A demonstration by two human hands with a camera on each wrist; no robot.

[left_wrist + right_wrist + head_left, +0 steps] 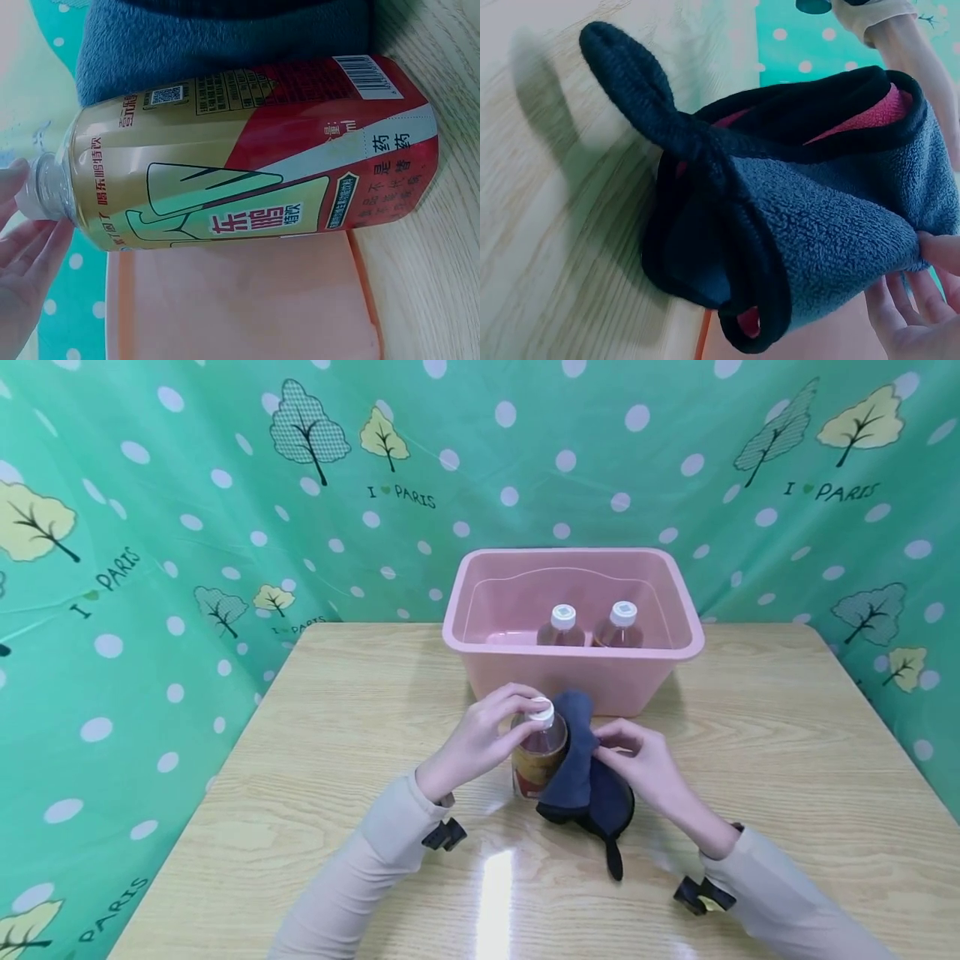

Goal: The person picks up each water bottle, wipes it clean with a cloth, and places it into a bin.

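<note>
A drink bottle [538, 760] with a white cap and a gold-and-red label stands on the table in front of the pink bin. My left hand [495, 731] grips it by the cap and neck from above; in the left wrist view the bottle [255, 157] shows its full label. Beside it on the right, a dark blue terry cloth [573, 768] with black edging and a hanging loop lies bunched against the bottle. My right hand [637, 760] pinches a fold of the cloth between thumb and fingers. The right wrist view shows pink lining inside the cloth [832, 217].
The pink bin [577, 672] stands at the back of the wooden table [337, 743]. Inside it are two white-capped bottles, a left one [562, 618] and a right one [623, 615]. A green dotted curtain [225, 510] hangs behind the table and along its sides.
</note>
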